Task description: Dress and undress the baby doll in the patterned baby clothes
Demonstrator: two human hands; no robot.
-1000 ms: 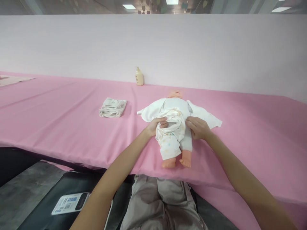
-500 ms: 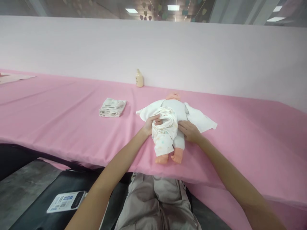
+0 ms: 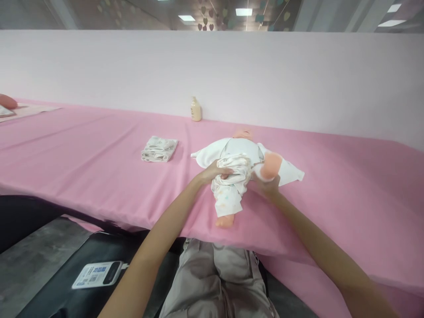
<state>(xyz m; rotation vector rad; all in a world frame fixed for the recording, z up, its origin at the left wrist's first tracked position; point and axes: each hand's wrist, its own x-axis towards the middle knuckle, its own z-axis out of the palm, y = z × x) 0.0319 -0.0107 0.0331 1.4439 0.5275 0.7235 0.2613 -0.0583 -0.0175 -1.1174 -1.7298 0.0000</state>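
Observation:
A baby doll (image 3: 245, 145) in white clothing lies on its back on the pink-covered table, head toward the wall. My left hand (image 3: 215, 171) is closed on bunched white printed baby pants (image 3: 228, 198), which cover the doll leg nearer my left; that leg's bare foot (image 3: 225, 221) sticks out below the cuff. My right hand (image 3: 270, 185) grips the other leg, bent up and out to the right, its foot (image 3: 271, 165) raised and blurred over the spread white sleeve. Fingers of the right hand are partly hidden behind the leg.
A folded patterned cloth (image 3: 159, 149) lies to the left of the doll. A pump bottle (image 3: 195, 109) stands against the wall. Part of another doll (image 3: 8, 101) shows at the far left. A black chair (image 3: 56, 274) holding a white card-like device (image 3: 97, 274) is below the table edge.
My right hand has taken hold of the doll's leg and lifted it up and outward. The left hand stays on the bunched pants. The view has shifted slightly.

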